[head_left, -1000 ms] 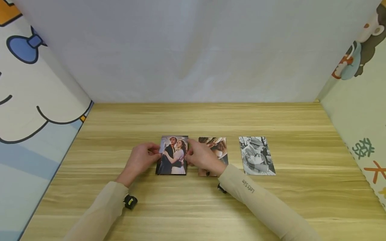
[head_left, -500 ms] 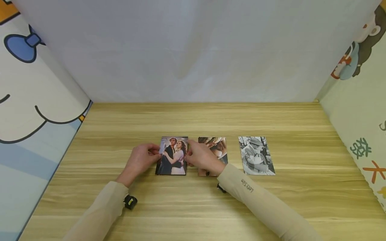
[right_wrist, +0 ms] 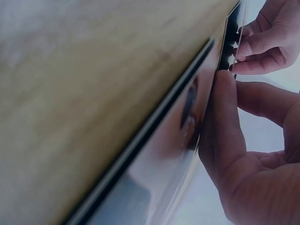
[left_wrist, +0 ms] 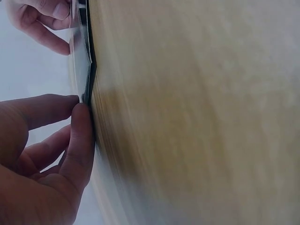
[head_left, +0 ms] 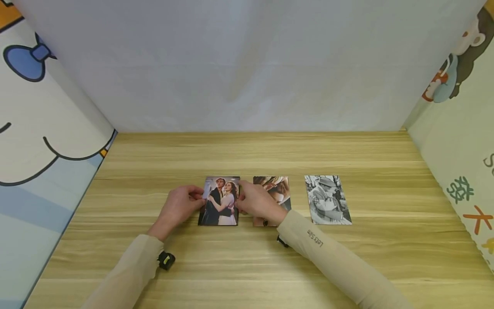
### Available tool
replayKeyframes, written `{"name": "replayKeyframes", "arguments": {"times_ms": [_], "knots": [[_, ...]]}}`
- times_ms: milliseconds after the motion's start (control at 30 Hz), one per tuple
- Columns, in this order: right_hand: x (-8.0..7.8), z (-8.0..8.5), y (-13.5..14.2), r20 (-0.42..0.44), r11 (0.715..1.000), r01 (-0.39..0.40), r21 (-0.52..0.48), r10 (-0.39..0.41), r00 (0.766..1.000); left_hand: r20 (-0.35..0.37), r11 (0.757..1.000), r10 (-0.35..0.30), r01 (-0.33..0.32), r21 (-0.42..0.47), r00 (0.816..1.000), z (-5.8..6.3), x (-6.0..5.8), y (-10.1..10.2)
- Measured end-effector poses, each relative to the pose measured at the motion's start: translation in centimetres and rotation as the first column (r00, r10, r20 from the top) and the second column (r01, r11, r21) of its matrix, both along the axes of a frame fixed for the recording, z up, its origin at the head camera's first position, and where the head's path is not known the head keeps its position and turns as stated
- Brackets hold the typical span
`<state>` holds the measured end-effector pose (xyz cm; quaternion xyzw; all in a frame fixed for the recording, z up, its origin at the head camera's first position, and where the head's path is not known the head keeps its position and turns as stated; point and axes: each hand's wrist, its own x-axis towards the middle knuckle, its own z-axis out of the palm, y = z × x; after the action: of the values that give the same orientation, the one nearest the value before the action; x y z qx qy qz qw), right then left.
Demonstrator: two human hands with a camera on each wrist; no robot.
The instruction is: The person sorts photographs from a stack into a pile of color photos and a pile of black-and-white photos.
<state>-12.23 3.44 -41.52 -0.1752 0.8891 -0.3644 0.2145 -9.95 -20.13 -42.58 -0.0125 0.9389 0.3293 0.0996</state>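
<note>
Three photos lie in a row on the wooden table [head_left: 247,154]. The left one, a colour photo of a couple [head_left: 218,201], sits between my hands. My left hand [head_left: 196,196] pinches its left edge with curled fingers. My right hand [head_left: 243,195] grips its right edge, index finger at the top corner. In the left wrist view my left hand [left_wrist: 75,117] has its thumb against the photo's dark edge [left_wrist: 89,70]. The right wrist view shows my right hand [right_wrist: 225,117] with its thumb on the glossy photo [right_wrist: 183,126]. My right hand hides part of the middle photo [head_left: 279,189].
A black-and-white photo [head_left: 327,199] lies at the right of the row. A white sheet [head_left: 247,64] closes the back, and cartoon-printed panels [head_left: 34,141] stand at both sides. Bare wood runs behind and in front of the photos.
The couple photo has shifted very slightly toward me and to the left. My right index finger now lies at its top right corner. The other photos have not moved.
</note>
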Motion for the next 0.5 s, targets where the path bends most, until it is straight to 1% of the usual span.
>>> {"name": "replayKeyframes", "arguments": {"times_ms": [233, 500], "knots": [[-0.04, 0.06, -0.04, -0.008, 1.0, 0.0, 0.02, 0.0, 1.0, -0.01, 1.0, -0.012, 0.012, -0.004, 1.0, 0.03, -0.07, -0.04], [0.01, 0.12, -0.06, 0.009, 1.0, 0.014, 0.01, -0.014, 1.0, -0.014, 0.999, -0.031, 0.031, -0.01, 0.999, 0.2, 0.07, -0.18]]}}
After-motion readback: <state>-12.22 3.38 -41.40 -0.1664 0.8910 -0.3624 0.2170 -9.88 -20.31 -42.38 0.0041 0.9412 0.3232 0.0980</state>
